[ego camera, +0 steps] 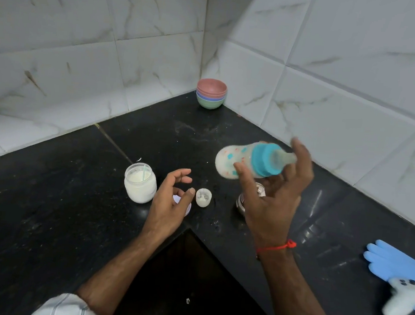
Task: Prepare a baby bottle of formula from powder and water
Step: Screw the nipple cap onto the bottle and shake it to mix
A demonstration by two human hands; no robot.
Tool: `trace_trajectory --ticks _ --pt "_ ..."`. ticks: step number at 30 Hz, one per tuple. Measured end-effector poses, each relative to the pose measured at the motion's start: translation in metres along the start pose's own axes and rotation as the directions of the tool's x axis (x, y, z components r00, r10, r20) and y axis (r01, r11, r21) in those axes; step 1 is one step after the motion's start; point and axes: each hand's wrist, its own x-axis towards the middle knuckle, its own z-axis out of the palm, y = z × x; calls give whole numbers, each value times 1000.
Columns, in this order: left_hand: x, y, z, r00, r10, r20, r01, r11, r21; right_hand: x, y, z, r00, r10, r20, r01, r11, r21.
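— Nearest the lens: striped sleeves (68, 307), then two bare forearms over a black counter (45, 218) in a tiled corner.

— And the right hand (272, 203)?

— Raised, fingers spread and loosely bent round a baby bottle (233, 163) tipped on its side, blurred, milky inside, teal collar and teat toward the wall. Firmness of grip: cannot tell.

— Left hand (169, 204)?

— Loosely curled, holding nothing, just beside an open powder jar (140, 184) with a scoop handle sticking up.

— Smaller bits?

— Stacked bowls (210, 93) in the corner, blue glove (390, 261) far right, steel vessel (244, 203) under the right hand, small white cap (203, 197) between jar and vessel.
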Motion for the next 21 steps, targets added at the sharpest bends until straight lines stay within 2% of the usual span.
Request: trace_trajectory --ticks 1,2,3,4,5,6,7,9,12,13,14,16,17,19,21 --pt "0 0 0 1000 0 0 0 1000 -1 0 3 1 999 -33 -5 33 999 -15" --pt "0 2 0 1000 0 2 0 1000 -6 0 8 1 998 -10 64 13 999 -53" --pt "-1 3 1 1000 3 5 -3 1000 -11 -3 14 1 978 67 198 -43 992 -120" --pt "-2 5 1 1000 7 10 -7 1000 -11 -8 21 0 923 159 349 -92 975 -201" --pt "-3 7 2 1000 10 16 -10 1000 -6 -13 27 -3 869 223 442 -107 956 -272" --pt "-3 8 2 1000 14 21 -14 1000 -2 -15 28 -6 853 248 459 -115 947 -298" --pt "-3 8 1 1000 17 20 -17 1000 -2 -14 24 -7 873 247 421 -138 952 -273" --pt "-1 6 0 1000 13 11 -13 1000 -5 -5 8 -7 945 203 258 -171 975 -140" --pt "-2 2 0 1000 2 9 -2 1000 0 4 -6 -4 1000 13 21 -13 1000 20" --pt "-2 2 0 1000 2 10 -2 1000 -1 3 -3 -3 1000 -20 15 20 1000 6" --pt "-3 2 0 1000 5 13 -5 1000 -2 1 2 -2 997 -2 73 4 999 -34" --pt "-4 3 2 1000 11 20 -11 1000 0 -7 18 -4 933 174 314 -126 978 -169" --pt "-5 4 2 1000 10 23 -11 1000 5 -12 24 -6 894 236 382 -158 961 -226" --pt "-3 5 1 1000 13 20 -13 1000 5 -12 19 -9 908 260 328 -202 959 -199" --pt "-2 3 -1 1000 4 13 -4 1000 4 -6 6 -8 968 197 158 -187 979 -77"
